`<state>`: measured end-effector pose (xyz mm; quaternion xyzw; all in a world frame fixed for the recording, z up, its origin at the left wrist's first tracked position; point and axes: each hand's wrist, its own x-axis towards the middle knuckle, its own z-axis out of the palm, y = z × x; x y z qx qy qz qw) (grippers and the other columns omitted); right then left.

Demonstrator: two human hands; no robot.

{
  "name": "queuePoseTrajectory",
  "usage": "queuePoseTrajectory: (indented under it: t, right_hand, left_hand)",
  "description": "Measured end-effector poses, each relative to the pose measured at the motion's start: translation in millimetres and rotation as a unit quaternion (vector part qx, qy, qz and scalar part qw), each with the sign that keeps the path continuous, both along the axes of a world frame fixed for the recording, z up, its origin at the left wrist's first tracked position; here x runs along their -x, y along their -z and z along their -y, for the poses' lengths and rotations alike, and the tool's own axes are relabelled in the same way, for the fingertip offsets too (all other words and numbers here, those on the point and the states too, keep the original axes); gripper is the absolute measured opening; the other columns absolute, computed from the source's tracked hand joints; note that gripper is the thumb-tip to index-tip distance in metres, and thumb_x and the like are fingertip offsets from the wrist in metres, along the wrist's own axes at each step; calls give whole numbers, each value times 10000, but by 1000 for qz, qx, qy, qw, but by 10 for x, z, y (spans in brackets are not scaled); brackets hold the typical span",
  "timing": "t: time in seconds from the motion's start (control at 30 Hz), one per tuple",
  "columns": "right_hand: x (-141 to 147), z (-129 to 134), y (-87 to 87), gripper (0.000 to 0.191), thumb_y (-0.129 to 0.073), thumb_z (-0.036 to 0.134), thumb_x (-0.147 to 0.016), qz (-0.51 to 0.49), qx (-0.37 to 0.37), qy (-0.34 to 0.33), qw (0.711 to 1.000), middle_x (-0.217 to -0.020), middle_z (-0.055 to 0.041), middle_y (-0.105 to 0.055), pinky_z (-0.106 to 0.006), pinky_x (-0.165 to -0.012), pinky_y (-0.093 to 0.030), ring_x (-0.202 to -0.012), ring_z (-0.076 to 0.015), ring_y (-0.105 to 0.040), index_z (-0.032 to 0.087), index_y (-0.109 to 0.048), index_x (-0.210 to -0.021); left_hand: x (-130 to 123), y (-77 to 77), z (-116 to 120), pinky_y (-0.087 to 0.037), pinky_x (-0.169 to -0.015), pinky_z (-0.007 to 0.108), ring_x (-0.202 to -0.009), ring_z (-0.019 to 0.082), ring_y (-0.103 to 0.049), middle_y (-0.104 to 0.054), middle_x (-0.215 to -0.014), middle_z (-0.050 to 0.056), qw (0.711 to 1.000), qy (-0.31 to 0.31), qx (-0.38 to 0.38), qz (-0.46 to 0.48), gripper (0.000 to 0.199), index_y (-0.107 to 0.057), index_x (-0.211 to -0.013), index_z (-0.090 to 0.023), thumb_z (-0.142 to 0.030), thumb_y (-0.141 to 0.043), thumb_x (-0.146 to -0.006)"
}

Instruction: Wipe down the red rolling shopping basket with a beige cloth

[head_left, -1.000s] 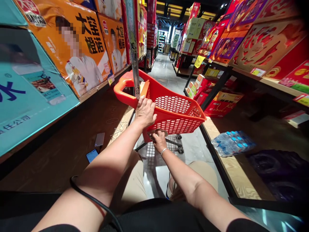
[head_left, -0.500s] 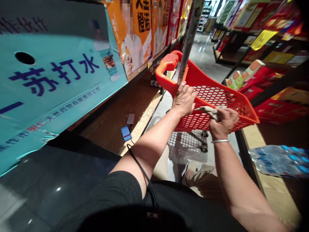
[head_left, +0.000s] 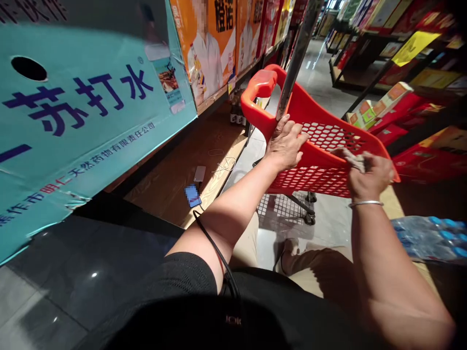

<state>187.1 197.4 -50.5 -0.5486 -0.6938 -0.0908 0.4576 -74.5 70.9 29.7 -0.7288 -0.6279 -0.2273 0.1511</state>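
Observation:
A red plastic shopping cart [head_left: 321,176] with a lattice of holes stands tilted in view ahead of me. My left hand [head_left: 286,145] grips its near rim, close to a grey metal pole [head_left: 295,63]; the fingers are bent over the edge. Farther right, my right hand [head_left: 371,175] is closed around a crumpled pale cloth [head_left: 353,159], which touches the cart's side near the right end of the rim. The palm and some of the right fingers are hidden.
A turquoise carton [head_left: 109,141] fills the left, beside orange cartons [head_left: 207,53]. On the low wooden shelf lie a phone [head_left: 192,195], a pale slab-shaped device [head_left: 199,173] and a cable. Shrink-wrapped water bottles [head_left: 426,238] and red boxes [head_left: 419,158] stand right.
My right hand has slid right along the cart's rim with the cloth. My left hand keeps its place on the cart. The whole view has shifted slightly.

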Motion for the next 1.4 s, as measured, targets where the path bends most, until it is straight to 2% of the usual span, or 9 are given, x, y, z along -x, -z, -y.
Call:
queuePoseTrajectory:
  t: [0.13, 0.27, 0.4, 0.63, 0.73, 0.93, 1.03, 1.17, 1.4]
  right_hand:
    - [638, 460, -286, 311, -600, 174, -783, 42, -2, -172, 984, -1103, -91, -670, -412, -935, -436, -1054, -251, -584, 202, -665, -1086]
    - [931, 653, -460, 409, -592, 133, -760, 82, -11, -227, 970, -1218, -95, -623, -409, -973, -441, -1100, -255, -569, 214, -652, -1156]
    - [502, 439, -375, 401, -597, 144, -752, 120, 12, -209, 971, -1205, -98, -652, -406, -966, -450, -1106, -259, -586, 212, -673, -1140]
    - [-646, -65, -205, 381, -680, 363, -734, 48, 134, -40, 989, -1101, -112, -711, -394, -901, -495, -1007, -270, -637, 207, -712, -1080]
    - [-580, -64, -288, 365, -660, 349, -743, 25, 176, -34, 983, -1096, -102, -721, -375, -860, -505, -971, -255, -641, 213, -726, -1075]
    - [292, 302, -467, 338, -568, 184, -783, 95, 114, -199, 969, -1075, -63, -719, -386, -924, -468, -981, -239, -620, 224, -713, -1085]
    - [472, 394, -491, 416, -571, 145, -770, 115, 89, -233, 962, -1159, -72, -697, -392, -955, -456, -1035, -246, -602, 227, -687, -1160]
    - [144, 251, -477, 452, -586, 139, -756, 143, 104, -253, 951, -1171, -74, -698, -370, -949, -469, -1049, -240, -612, 217, -675, -1192]
    - [-569, -52, -402, 303, -628, 274, -761, 108, 199, -103, 969, -999, -52, -715, -288, -736, -459, -851, -202, -619, 222, -701, -1051]
  left_hand:
    - [-5, 4, -13, -134, -1292, 561, -1375, 334, -429, -571, -1347, 148, 1000, -3, -28, 3, 422, -639, -1270, -193, -317, -614, -867]
    - [44, -19, 21, -146, -1289, 556, -1312, 314, -479, -610, -1284, 102, 999, -5, -41, -9, 417, -632, -1290, -214, -252, -559, -882]
    - [116, -30, 46, -141, -1290, 551, -1294, 310, -487, -621, -1247, 100, 999, 2, -45, -3, 394, -645, -1264, -214, -296, -571, -885]
    - [159, -66, 45, -76, -1298, 565, -1360, 351, -428, -601, -1256, 115, 999, -14, -25, 29, 430, -661, -1235, -219, -374, -648, -834]
    - [135, -76, 41, -56, -1300, 561, -1376, 354, -407, -593, -1289, 125, 999, -19, -21, 19, 463, -654, -1241, -196, -408, -650, -829]
    - [-136, -45, -1, 7, -1261, 651, -1317, 347, -454, -617, -1276, 109, 999, -17, 25, -32, 494, -629, -1314, -243, -439, -611, -860]
    - [-292, 9, -23, -26, -1261, 647, -1346, 364, -432, -587, -1330, 126, 997, -26, 39, -54, 561, -581, -1390, -242, -422, -612, -859]
    - [-322, 84, -55, -49, -1286, 580, -1401, 346, -390, -549, -1386, 142, 997, -22, 38, -64, 583, -549, -1412, -203, -389, -607, -863]
    - [-236, 83, -110, 25, -1289, 582, -1453, 326, -342, -572, -1367, 140, 998, -7, 45, -47, 540, -577, -1356, -213, -412, -628, -856]
